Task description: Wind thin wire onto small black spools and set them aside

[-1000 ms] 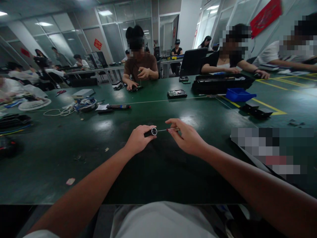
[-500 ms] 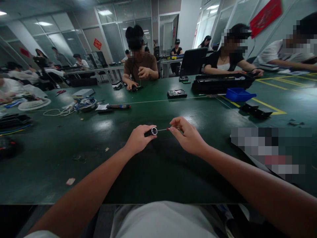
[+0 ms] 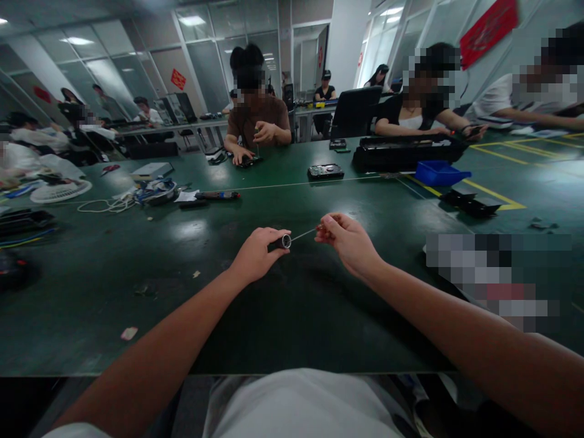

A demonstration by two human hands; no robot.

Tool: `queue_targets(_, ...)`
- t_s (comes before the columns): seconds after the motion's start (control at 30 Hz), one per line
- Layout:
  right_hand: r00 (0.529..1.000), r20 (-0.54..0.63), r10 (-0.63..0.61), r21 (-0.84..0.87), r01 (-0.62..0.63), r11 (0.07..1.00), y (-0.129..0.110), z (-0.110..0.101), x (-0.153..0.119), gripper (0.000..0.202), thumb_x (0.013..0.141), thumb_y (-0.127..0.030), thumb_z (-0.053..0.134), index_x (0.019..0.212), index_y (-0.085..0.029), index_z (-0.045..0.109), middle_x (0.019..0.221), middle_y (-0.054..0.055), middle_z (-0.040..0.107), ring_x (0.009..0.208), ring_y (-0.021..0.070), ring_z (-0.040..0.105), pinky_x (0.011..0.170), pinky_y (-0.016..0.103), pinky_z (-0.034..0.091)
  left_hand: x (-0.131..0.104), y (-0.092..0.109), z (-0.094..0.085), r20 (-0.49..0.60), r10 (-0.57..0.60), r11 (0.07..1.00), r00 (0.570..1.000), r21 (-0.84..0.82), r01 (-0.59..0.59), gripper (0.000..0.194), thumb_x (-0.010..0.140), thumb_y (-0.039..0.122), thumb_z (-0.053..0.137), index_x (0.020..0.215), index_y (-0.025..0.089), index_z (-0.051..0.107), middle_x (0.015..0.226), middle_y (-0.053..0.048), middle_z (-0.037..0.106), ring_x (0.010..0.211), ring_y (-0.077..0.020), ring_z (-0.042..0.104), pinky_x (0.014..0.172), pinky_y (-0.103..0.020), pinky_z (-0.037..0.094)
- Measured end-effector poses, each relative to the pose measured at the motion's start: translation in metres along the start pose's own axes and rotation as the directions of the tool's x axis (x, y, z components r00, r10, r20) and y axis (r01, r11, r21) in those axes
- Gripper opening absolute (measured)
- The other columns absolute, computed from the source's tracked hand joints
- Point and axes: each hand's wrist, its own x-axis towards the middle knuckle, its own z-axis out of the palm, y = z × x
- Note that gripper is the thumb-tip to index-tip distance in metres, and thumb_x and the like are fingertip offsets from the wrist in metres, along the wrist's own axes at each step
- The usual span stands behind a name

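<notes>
My left hand [image 3: 259, 254] is closed around a small black cylinder [image 3: 285, 241], whose round, silver-rimmed end faces me. Thumb and index finger clasp its sides. To the right, my right hand [image 3: 347, 238] pinches the reddish handle of a screwdriver [image 3: 303, 234]. Its thin metal shaft slopes down to the left and reaches the rimmed end of the cylinder; whether the tip goes inside cannot be made out. Both hands are above the dark green table [image 3: 292, 340], near its middle.
Beyond my hands lie a hard drive [image 3: 325, 171], a dark pen-like tool [image 3: 218, 196] and a cable bundle [image 3: 156, 191]. A blue tray [image 3: 438, 173] and black pieces [image 3: 472, 204] sit right. A person [image 3: 258, 115] works opposite. A fan grille [image 3: 61, 191] is left.
My right hand has turned and shifted slightly right, its fingers now curled around the handle. The screwdriver's shaft tilts more steeply. My left hand and the cylinder have barely moved.
</notes>
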Motion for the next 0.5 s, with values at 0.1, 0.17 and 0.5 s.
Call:
queue_targets(0.1, 0.996, 0.02, -0.083, -0.09, 0.084, 0.992, -0.001, 0.002, -0.002, 0.025, 0.087, -0.044, 0.063, 0.092, -0.02, 0.059, 0.083, 0.001, 0.065, 0.074, 0.0148, 0.063, 0.076, 0.036, 0.056, 0.0, 0.003, -0.001, 0.006, -0.029, 0.999, 1.0, -0.016, 0.029, 0.039, 0.086, 0.026, 0.07, 0.125, 0.024, 0.064, 0.12, -0.004, 0.068, 0.11, -0.0223, 0.058, 0.099, -0.04, 0.045)
queue_targets(0.17, 0.989, 0.043, -0.138, -0.155, 0.143, 0.977, -0.003, 0.002, -0.004, 0.023, 0.089, -0.042, 0.06, 0.094, -0.02, 0.059, 0.082, 0.002, 0.065, 0.074, 0.0151, 0.064, 0.076, 0.036, 0.056, 0.0, 0.005, -0.001, 0.01, -0.048, 0.999, 0.999, -0.019, 0.048, 0.04, 0.086, 0.026, 0.07, 0.126, 0.024, 0.064, 0.118, -0.004, 0.069, 0.109, -0.0226, 0.059, 0.098, -0.039, 0.045)
queue_targets(0.5, 0.963, 0.083, -0.256, -0.301, 0.269, 0.915, -0.013, 0.004, -0.013, 0.018, 0.094, -0.037, 0.057, 0.098, -0.02, 0.059, 0.084, 0.004, 0.07, 0.078, 0.0175, 0.068, 0.076, 0.037, 0.054, 0.0, 0.005, -0.001, -0.002, -0.073, 0.997, 0.997, -0.024, 0.073, 0.042, 0.086, 0.029, 0.071, 0.126, 0.025, 0.064, 0.116, -0.003, 0.069, 0.107, -0.0226, 0.059, 0.096, -0.039, 0.045)
